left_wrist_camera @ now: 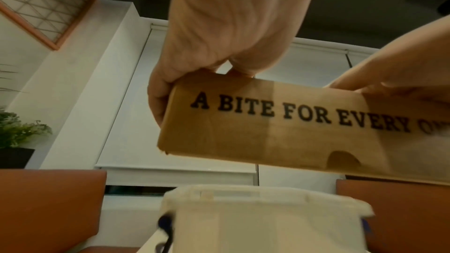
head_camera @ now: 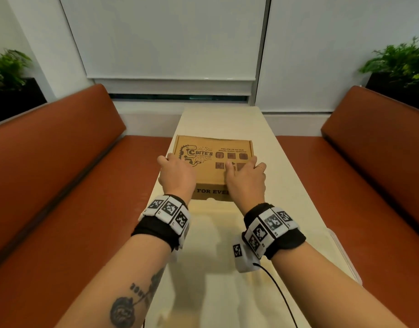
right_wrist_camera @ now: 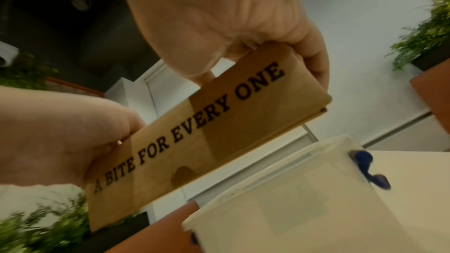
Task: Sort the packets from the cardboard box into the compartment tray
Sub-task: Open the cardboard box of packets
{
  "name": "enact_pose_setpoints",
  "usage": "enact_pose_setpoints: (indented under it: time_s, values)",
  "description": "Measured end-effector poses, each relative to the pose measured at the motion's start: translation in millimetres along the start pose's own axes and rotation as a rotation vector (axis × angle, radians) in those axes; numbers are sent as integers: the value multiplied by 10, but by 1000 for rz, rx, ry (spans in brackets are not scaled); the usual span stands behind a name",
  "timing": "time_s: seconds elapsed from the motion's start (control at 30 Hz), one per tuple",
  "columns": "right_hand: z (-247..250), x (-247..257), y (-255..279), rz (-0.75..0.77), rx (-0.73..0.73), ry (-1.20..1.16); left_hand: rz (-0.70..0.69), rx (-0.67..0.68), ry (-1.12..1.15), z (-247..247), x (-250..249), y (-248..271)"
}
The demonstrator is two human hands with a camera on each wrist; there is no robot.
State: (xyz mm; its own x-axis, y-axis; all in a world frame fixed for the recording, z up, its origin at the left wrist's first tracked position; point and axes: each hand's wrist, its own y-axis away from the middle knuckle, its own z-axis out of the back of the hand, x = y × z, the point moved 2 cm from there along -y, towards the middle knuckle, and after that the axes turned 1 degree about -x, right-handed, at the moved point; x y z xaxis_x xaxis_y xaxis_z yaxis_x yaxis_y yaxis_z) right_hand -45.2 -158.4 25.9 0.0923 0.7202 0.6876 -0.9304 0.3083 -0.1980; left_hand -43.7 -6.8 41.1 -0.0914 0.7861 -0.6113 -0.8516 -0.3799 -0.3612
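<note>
A closed brown cardboard box (head_camera: pixel 211 159) printed "A BITE FOR EVERY ONE" is held in the air over the table, beyond the tray. My left hand (head_camera: pixel 173 171) grips its left end, thumb wrapped round the corner (left_wrist_camera: pixel 155 99). On the other end, my right hand (head_camera: pixel 246 176) grips with curled fingers (right_wrist_camera: pixel 314 61). The box (left_wrist_camera: pixel 280 132) fills both wrist views (right_wrist_camera: pixel 207 132). The translucent white tray (left_wrist_camera: pixel 268 218) with blue clips lies below my wrists (right_wrist_camera: pixel 304 199); its rim (head_camera: pixel 341 252) shows at the right. No packets are visible.
The narrow cream table (head_camera: pixel 227 119) runs away from me towards a blind-covered window. Orange bench seats flank it on the left (head_camera: pixel 73 185) and right (head_camera: pixel 369 174). Potted plants (head_camera: pixel 398 60) stand behind each backrest. A black cable (head_camera: pixel 279 292) trails from my right wrist.
</note>
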Motion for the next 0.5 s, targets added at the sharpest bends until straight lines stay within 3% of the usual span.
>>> enact_pose_setpoints:
  time_s: [0.3,0.5]
  values:
    - [-147,-201,881,-52,163,12,211,126,-40,230,560,762]
    - [-392,-394,1209,-111,299,-28,308,202,-82,50,963,1006]
